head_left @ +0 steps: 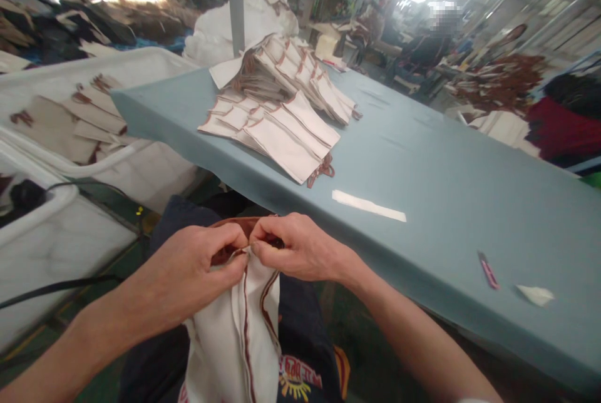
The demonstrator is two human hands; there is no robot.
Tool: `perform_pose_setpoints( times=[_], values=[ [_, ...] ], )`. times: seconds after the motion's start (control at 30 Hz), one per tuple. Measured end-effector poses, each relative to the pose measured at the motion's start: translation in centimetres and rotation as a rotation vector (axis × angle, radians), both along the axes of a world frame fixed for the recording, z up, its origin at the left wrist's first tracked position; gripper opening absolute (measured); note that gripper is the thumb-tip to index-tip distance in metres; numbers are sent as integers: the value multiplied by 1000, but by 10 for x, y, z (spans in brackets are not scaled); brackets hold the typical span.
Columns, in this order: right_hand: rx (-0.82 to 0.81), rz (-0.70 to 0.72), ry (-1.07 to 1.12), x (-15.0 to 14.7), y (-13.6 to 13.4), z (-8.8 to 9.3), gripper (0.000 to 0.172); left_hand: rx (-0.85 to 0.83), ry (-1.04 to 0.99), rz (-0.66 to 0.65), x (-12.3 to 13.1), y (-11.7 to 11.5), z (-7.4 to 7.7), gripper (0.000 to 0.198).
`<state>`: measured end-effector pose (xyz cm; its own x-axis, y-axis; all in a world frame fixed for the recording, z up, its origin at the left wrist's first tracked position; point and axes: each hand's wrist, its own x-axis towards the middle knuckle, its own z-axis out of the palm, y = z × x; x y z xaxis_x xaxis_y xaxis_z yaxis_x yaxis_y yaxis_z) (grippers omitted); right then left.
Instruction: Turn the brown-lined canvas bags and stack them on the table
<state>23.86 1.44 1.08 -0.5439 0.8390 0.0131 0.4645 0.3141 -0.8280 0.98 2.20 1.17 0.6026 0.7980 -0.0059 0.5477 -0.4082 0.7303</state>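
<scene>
A cream fabric piece with brown edging, seemingly a bag [216,340], hangs over my lap, its top edge pinched in both hands. My left hand [201,262] is closed on that edge, thumb against fingertips. Right beside it, my right hand [293,246] pinches the same edge, and the fingertips of both nearly meet. Part of a brown strap or trim shows behind the fingers. Beyond my hands, stacked cream pieces with brown edging [286,140] lie on the blue-green table [399,159]. What lies between the fingertips is too small to make out.
A white strip [369,205], a pink-handled cutter [489,270] and a pale scrap [536,294] lie on the table. White bins [154,171] stand at left, one holding more cream pieces [61,127]. A grey post [235,2] rises behind the table; a person [425,46] sits farther back.
</scene>
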Motion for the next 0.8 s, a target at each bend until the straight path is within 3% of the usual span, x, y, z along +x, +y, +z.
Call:
perform_pose_setpoints(
  times=[0.07,0.2,0.33,0.53,0.7,0.8],
  values=[
    [13,-27,-5,0,-2,4,14,21,23,1,3,1,6,27],
    [-39,-75,38,0,-8,7,13,-137,-36,38,5,4,7,30],
    [-78,-106,29,-1,-10,0,30,-266,-42,29,-3,7,-3,32],
    [-188,-17,125,-2,-6,-12,52,-345,-55,-56,-17,12,-7,35],
    [-178,-14,34,-5,-8,-9,39,-466,-91,-170,-22,25,-12,37],
    [-176,-25,-17,-9,-10,-6,30,-425,-49,-210,-23,26,-8,38]
  ],
)
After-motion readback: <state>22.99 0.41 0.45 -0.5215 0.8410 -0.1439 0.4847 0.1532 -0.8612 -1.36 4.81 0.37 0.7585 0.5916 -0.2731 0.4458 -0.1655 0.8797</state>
